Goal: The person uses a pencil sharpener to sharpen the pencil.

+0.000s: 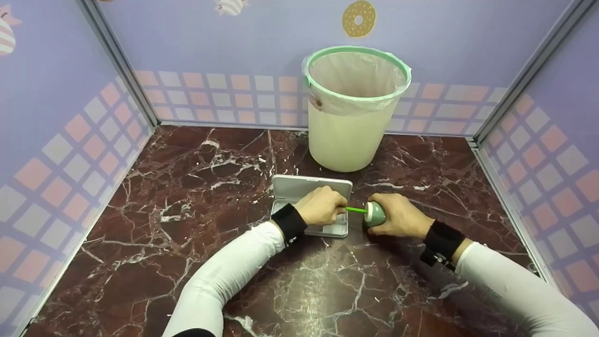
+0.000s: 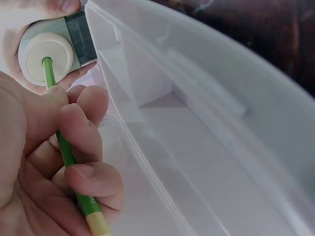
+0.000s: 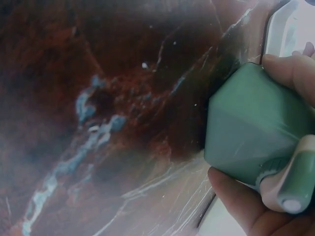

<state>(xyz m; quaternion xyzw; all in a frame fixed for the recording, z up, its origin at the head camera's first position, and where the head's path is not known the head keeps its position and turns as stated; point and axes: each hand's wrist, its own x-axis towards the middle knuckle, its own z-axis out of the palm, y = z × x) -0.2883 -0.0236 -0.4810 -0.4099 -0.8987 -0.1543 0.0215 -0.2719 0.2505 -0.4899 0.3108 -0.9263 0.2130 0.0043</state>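
In the head view my left hand (image 1: pixel 322 206) grips a green pencil (image 1: pixel 355 209), its fingers curled round the shaft. The pencil's far end sits in the round cream opening of a green crank pencil sharpener (image 2: pixel 28 43). My right hand (image 1: pixel 401 216) holds the sharpener's body between thumb and fingers, just right of the case. In the right wrist view the crank handle (image 3: pixel 297 179) lies close to the palm side. Under my left hand stands a white pencil case (image 1: pixel 292 187), lid raised, with compartments inside. The pencil's tip is hidden inside the sharpener.
A cream trash bin (image 1: pixel 348 131) with a green rim and clear liner stands behind the case, against the back wall. Purple checked panels (image 1: pixel 224 93) enclose the dark red marble tabletop (image 1: pixel 187 262) at the back and both sides.
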